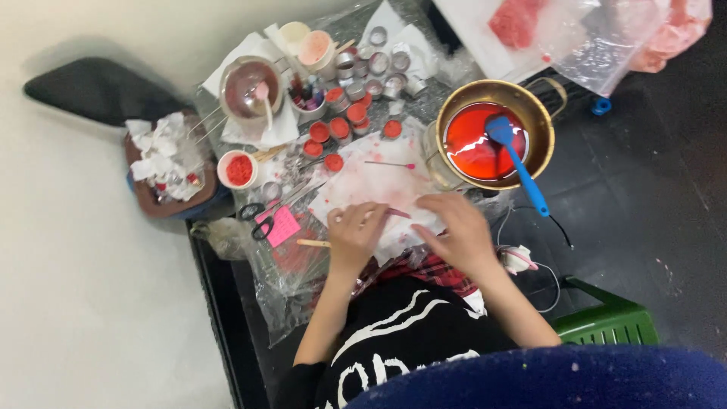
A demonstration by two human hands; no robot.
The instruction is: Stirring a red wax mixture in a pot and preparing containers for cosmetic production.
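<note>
Left hand [354, 231] and right hand [458, 231] rest curled on stained white paper [379, 182], grip indistinct, pinching a thin pink stick [397, 213]; pink square note [282, 225] leftward; beyond, red-filled tins [338, 127]; clear plastic bag [606, 38] cropped at top.

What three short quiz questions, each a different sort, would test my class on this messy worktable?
1. True or false: the blue spatula rests in the brass pot of red liquid.
2. Which hand is nearer the pot: left hand or right hand?
3. Fill in: the scissors lie beside a pink ____.

Key: 1 true; 2 right hand; 3 note.
</note>
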